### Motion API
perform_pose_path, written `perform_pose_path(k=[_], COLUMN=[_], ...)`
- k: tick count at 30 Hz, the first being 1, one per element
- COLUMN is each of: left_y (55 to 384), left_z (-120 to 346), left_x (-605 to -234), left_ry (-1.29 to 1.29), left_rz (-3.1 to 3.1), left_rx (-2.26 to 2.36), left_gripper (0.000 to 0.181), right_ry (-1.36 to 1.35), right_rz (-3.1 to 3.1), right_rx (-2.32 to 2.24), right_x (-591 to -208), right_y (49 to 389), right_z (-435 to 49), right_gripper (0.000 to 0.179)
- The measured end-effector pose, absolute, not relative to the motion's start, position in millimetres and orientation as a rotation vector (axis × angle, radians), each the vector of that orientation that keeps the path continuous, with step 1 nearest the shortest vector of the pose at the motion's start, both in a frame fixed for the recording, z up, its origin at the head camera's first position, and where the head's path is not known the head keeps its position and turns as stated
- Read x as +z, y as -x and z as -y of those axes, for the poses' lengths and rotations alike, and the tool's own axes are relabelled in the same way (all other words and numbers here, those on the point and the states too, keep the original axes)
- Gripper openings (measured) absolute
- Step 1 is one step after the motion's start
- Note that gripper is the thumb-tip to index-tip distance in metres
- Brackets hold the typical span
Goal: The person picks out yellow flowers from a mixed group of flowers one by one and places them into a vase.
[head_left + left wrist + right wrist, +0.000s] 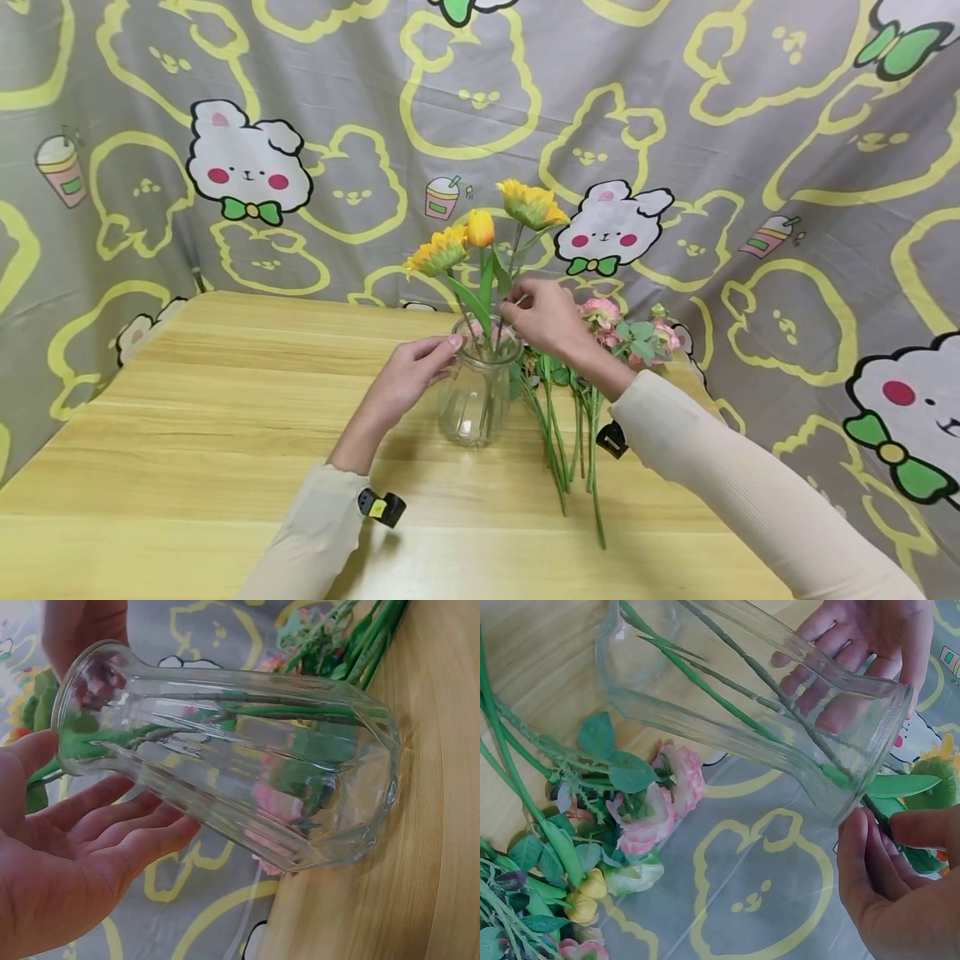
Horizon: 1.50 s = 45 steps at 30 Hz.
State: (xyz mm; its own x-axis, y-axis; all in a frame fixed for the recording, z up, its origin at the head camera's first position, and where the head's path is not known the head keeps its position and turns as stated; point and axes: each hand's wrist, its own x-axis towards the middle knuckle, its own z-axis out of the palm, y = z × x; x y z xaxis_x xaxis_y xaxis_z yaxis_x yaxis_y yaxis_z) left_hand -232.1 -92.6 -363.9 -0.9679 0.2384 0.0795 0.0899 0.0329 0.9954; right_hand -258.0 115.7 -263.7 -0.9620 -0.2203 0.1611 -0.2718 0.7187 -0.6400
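Observation:
A clear glass vase [471, 412] stands upright on the table with several flower stems inside. An orange-yellow tulip [481, 227] and a sunflower [437, 252] lean out of its mouth. Higher to the right rises a second sunflower [531, 205]. My right hand [546, 315] is at the vase's right rim; thumb and fingers pinch this flower's dark stem [879, 815] just above the glass. At the left side, my left hand [408, 367] touches the vase near its neck, thumb by the rim and fingers [139, 817] extended along the glass.
Right of the vase lie loose flowers: pink blooms [600, 314], with long green stems [558, 450] pointing toward the front. Yellow buds [587, 896] show among them in the right wrist view. A patterned grey curtain [345, 250] hangs behind the wooden table [225, 433].

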Motion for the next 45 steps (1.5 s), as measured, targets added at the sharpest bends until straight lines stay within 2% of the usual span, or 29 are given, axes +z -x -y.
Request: perform_pose_path(k=[8,20,32,45], left_y=[231.7,230.5,230.8,232.5], left_z=[93.8,93.7,92.7,93.7], left_x=[-364.7,-364.2,-363.4,-365.4], left_ry=[-0.362,-0.364,-0.353,-0.366], left_rz=[-2.170,-2.168,-2.161,-2.164], left_rx=[2.082,2.089,2.093,2.081], left_gripper=[0.058,0.057,0.057,0.061], right_ry=[-0.469,-0.424,-0.464,-0.455], right_rz=[2.816,2.839,2.806,2.815], right_rx=[1.020,1.030,0.999,1.013], right_x=[-267.7,-270.3,-273.7,-273.9], right_y=[257.8,258.0,257.8,257.1], right_z=[-116.5,-116.1,-117.3,-117.7], right_gripper=[0.015,0.018,0.007,0.013])
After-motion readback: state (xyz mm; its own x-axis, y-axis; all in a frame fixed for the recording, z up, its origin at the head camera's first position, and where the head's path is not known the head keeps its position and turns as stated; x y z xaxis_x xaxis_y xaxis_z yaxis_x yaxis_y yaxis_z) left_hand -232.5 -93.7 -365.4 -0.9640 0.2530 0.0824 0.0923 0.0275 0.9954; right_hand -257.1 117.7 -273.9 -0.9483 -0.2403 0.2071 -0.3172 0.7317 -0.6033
